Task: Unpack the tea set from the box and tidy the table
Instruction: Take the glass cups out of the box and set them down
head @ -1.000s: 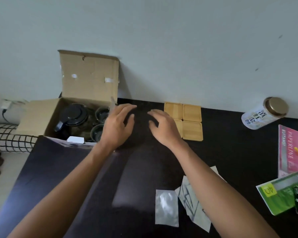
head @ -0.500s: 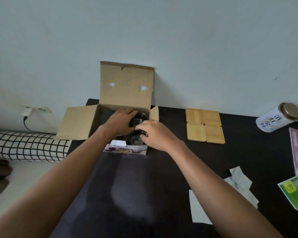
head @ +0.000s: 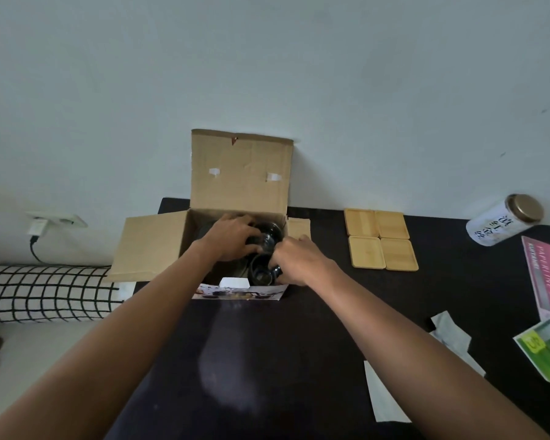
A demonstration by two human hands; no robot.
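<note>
**Both hands reach into the open box for the glass tea set**

An open cardboard box [head: 235,192] sits at the centre of the frame, at the far edge of a black table [head: 267,360], with its back flap standing up against a pale wall. Two bare arms stretch from the bottom corners into it.

The left hand [head: 232,238] is inside the box, fingers curled around a dark glass cup [head: 267,241] near the back right corner. The right hand [head: 296,260] comes in over the box's right wall; its fingers bend down beside a second dark cup [head: 261,273] near the front, but whether they actually hold it cannot be told. The rest of the tea set is hidden under the hands.

Judging by this, the unpacking step is under way and nothing glass is out yet. The next move likely calls for lifting the cups straight up, clear of the cardboard walls, and setting them down gently.

To the right of centre, four wooden coasters [head: 380,239] lie in a square. Further right is a tilted white canister [head: 502,222], a pink packet [head: 546,274] and a green packet [head: 546,347]. Loose paper scraps [head: 385,398] lie at lower right, waiting to be tidied.
</note>
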